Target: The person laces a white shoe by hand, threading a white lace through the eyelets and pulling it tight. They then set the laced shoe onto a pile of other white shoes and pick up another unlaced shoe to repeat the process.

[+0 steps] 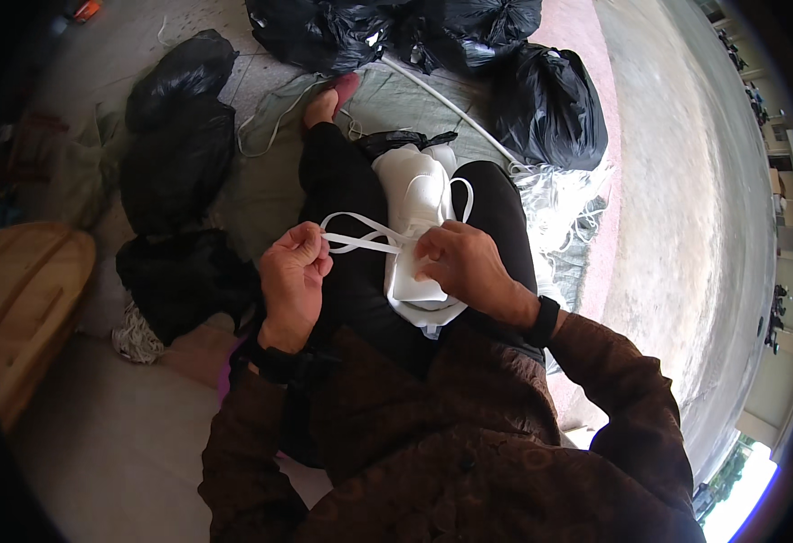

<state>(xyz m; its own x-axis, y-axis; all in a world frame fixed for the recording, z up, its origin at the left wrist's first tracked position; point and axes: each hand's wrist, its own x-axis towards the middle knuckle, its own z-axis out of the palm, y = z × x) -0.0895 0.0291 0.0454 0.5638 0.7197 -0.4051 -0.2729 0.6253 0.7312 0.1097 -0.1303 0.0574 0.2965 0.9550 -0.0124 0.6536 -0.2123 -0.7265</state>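
A white shoe (413, 195) rests between my thighs, its toe pointing away from me and its heel opening toward me. Off to its left, my left hand (295, 271) pinches a flat white shoelace (357, 244), drawn out in a loop from the shoe's tongue. My right hand (462, 261) bends over the shoe's right side, fingers curled and gripping the lace close to the tongue. Another lace loop rises just beyond that hand. My right fingers hide part of where the lace crosses. Beyond the toe, a second white shape shows only in part.
Several full black bags (550, 109) stand ahead and to the left. A white pole (446, 101) lies on the green ground sheet (274, 172). White laces or clear plastic (564, 213) heap beside my right leg. A wooden stool top (30, 308) is at far left.
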